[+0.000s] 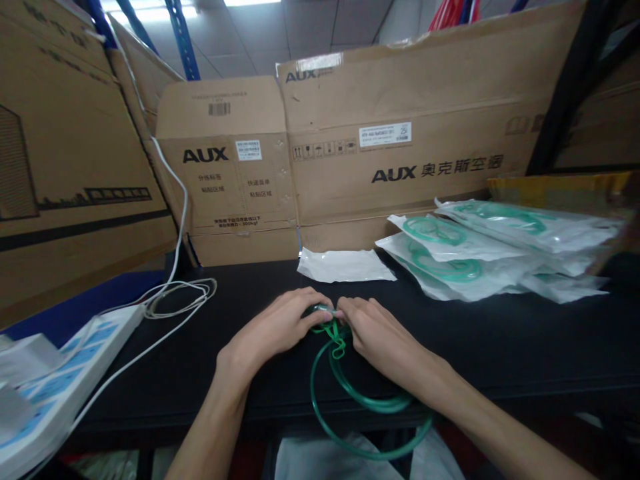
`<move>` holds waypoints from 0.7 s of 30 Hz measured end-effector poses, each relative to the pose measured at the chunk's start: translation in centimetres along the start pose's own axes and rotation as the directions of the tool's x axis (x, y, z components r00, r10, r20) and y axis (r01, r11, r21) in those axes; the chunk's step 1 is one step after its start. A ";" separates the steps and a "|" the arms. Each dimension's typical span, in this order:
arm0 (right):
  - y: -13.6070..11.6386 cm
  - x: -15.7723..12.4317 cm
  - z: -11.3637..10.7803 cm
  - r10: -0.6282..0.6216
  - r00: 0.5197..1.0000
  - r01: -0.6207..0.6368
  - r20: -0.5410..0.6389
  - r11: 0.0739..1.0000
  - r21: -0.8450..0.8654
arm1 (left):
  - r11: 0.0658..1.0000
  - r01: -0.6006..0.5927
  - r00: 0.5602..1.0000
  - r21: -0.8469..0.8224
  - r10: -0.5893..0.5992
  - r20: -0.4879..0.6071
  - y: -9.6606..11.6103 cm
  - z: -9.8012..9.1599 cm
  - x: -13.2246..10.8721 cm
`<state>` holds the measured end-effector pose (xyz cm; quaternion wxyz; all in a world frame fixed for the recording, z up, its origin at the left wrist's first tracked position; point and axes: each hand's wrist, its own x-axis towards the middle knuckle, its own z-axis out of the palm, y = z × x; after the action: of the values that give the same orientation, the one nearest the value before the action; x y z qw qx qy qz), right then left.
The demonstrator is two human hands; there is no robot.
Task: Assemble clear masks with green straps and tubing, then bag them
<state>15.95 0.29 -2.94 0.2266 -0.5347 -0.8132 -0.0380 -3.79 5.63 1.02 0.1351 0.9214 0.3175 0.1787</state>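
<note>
Both hands meet over the near edge of a black table [500, 347]. My left hand [280, 327] is closed, its fingers curled round the top end of a coil of green tubing [350, 393]. My right hand [373, 330] is closed too, pinching the same end of the tubing from the right. The fingertips of the two hands touch at a small clear fitting [327, 309]. The tubing loops down from the hands and hangs past the table's front edge.
An empty flat plastic bag [343, 265] lies just beyond the hands. A pile of sealed bags with green tubing [490, 250] sits at the right. AUX cardboard boxes [400, 133] wall the back. A white cable [175, 297] and a power strip [65, 380] lie at the left.
</note>
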 end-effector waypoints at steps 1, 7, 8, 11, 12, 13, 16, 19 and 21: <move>0.0 0.0 0.0 -0.003 1.000 0.003 0.000 1.000 0.005 | 1.000 0.001 1.000 0.006 -0.001 -0.002 0.0 0.0 0.0; 0.4 0.2 0.0 -0.004 1.000 0.005 -0.023 0.999 0.049 | 1.000 -0.016 1.000 0.026 0.016 -0.002 0.2 0.1 0.0; 0.4 0.2 0.0 -0.004 1.000 0.006 -0.030 0.999 0.054 | 1.000 -0.018 1.000 0.022 0.018 0.000 0.2 0.1 0.0; 0.4 0.3 0.0 -0.003 0.999 0.006 -0.051 0.998 0.060 | 1.000 -0.018 1.000 0.011 0.018 0.001 0.1 0.1 0.0; 0.4 0.3 0.1 -0.004 0.998 0.007 -0.060 0.998 0.062 | 1.000 -0.016 1.000 0.011 0.016 0.002 0.1 0.1 0.0; 0.4 0.2 0.1 -0.004 0.998 0.008 -0.070 0.998 0.063 | 1.000 -0.014 1.000 0.011 0.014 0.002 0.0 0.1 0.0; 0.4 0.1 0.1 -0.005 0.996 0.011 -0.091 0.998 0.063 | 1.000 -0.009 1.000 0.009 0.009 0.001 0.0 0.0 0.0; 0.5 -0.1 0.2 -0.007 0.996 0.011 -0.093 0.999 0.043 | 1.000 -0.006 1.000 -0.002 0.006 0.003 -0.2 0.1 0.0; 0.4 -0.2 0.2 -0.006 0.997 0.007 -0.078 1.000 0.020 | 1.000 -0.008 1.000 -0.015 0.008 0.005 -0.3 0.1 0.0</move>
<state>16.32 0.36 -3.23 0.2633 -0.5280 -0.8058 -0.0514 -3.87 5.87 0.82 0.1419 0.9220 0.3123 0.1794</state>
